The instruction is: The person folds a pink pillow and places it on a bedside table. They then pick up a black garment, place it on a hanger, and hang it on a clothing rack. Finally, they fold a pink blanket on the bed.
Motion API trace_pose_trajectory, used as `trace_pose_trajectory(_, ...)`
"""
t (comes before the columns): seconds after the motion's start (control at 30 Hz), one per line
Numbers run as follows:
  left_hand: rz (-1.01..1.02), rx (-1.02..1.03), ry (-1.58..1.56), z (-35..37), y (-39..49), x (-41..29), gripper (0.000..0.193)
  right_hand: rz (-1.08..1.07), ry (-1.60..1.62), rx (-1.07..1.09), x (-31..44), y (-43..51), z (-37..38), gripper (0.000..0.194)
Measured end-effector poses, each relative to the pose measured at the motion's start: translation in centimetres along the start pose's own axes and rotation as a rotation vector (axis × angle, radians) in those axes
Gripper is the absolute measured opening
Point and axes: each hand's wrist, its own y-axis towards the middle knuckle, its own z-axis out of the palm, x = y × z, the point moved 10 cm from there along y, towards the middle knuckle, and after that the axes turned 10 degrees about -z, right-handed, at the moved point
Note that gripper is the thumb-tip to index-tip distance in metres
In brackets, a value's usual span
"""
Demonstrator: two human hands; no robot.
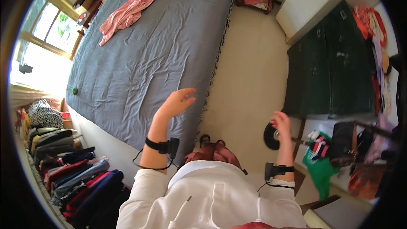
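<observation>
My left hand (178,101) hovers over the near right edge of a bed with a wrinkled grey cover (152,79). Its thumb and fingers are apart, with nothing between them. On the right side, my right hand (281,123) is raised above the floor, its fingers loosely bent and nothing visible in them. Below it in the view, a black disc (269,137) with a pale centre is partly hidden by my forearm. A crumpled pink garment (133,12) lies across the far part of the bed. Both my forearms wear black straps with small devices and cables.
Pale floor (248,57) runs between the bed and a dark green cabinet (329,66). Folded clothes (79,181) stand in a row at the lower left. A green bag (318,165) and a dark handbag (341,144) hang at the right. A white cabinet (310,1) stands beyond.
</observation>
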Motion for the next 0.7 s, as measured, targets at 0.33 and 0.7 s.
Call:
trace_pose_trajectory(0.33,-0.37,-0.243,-0.424,-9.5,10.3,10.0,0.036,-0.332,-0.19,0.718,19.2,15.5,20.0,0.03)
trace_pose_trajectory(0.7,-0.23,-0.191,-0.498,-15.9,34.5,-0.6,0.037,-0.177,-0.213,0.696,26.5,36.3,18.7,0.033)
